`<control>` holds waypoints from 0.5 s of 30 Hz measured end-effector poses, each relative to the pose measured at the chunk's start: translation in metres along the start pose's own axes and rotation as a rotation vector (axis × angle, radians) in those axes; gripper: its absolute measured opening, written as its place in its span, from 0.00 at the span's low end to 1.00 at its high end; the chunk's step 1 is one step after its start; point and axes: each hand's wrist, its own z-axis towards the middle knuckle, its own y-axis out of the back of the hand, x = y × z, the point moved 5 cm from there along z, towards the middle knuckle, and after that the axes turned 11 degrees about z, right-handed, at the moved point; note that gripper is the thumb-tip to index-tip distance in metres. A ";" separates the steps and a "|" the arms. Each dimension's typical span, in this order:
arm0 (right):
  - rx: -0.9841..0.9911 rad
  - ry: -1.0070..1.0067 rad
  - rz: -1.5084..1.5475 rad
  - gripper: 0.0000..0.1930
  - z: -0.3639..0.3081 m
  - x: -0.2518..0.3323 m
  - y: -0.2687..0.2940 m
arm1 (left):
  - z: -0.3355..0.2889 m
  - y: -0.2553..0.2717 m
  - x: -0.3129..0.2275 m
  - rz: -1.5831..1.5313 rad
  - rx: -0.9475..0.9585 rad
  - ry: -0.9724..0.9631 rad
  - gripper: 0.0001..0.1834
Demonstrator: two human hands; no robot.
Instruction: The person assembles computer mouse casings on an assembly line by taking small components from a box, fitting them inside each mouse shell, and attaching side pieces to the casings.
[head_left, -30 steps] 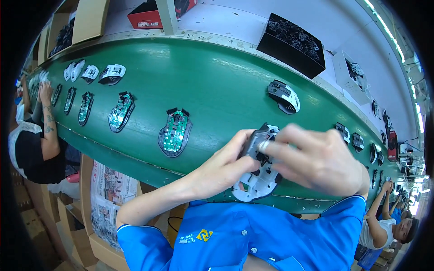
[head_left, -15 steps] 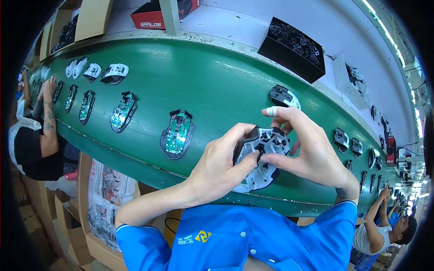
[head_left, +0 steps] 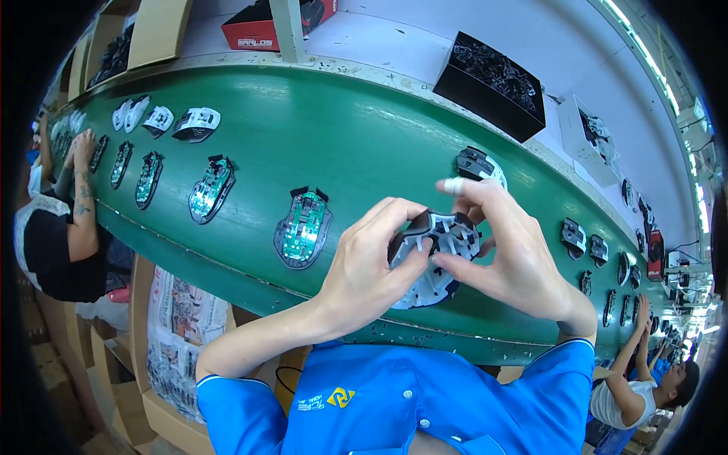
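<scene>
Between my hands, raised over the near edge of the green belt, is a white and black computer mouse shell (head_left: 434, 285) with its ribbed inside showing. My left hand (head_left: 373, 262) grips its left side, the thumb pressed into the inner part. My right hand (head_left: 509, 254) clasps the right side, thumb tip beside the left thumb and a white wrap on the index finger. Whatever small part lies under the thumbs is hidden. Left of my hands, a mouse base with a green circuit board (head_left: 302, 231) lies on the belt; beyond them sits another mouse shell (head_left: 479, 165).
The green belt (head_left: 303, 121) carries several circuit-board bases (head_left: 211, 189) and white shells (head_left: 197, 123) at left, more mouse parts (head_left: 574, 236) at right. A black box of dark parts (head_left: 491, 83) stands on the far ledge. Co-workers sit at left (head_left: 61, 235) and right (head_left: 633, 394).
The shell has tilted in my hands, its near end turning lower, while both hands stay closed around it. Bases and shells on the left have shifted slightly right. A co-worker's hands at right have risen.
</scene>
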 end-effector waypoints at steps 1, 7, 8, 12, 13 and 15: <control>0.002 0.003 -0.001 0.36 -0.001 0.002 -0.003 | 0.001 0.001 0.003 -0.030 -0.045 0.003 0.11; -0.196 -0.119 0.189 0.50 -0.016 -0.010 -0.031 | 0.006 0.004 0.010 -0.219 -0.114 0.146 0.11; -0.263 -0.077 0.196 0.49 -0.014 -0.013 -0.034 | 0.008 0.003 0.012 -0.213 -0.145 0.095 0.11; -0.407 0.051 0.162 0.45 -0.010 -0.027 -0.049 | 0.005 0.004 0.010 -0.200 -0.183 0.032 0.11; -0.434 0.073 0.153 0.43 -0.010 -0.027 -0.049 | 0.004 0.004 0.010 -0.201 -0.193 0.021 0.11; -0.421 0.069 0.184 0.41 -0.010 -0.028 -0.048 | 0.003 0.005 0.011 -0.149 -0.210 -0.024 0.11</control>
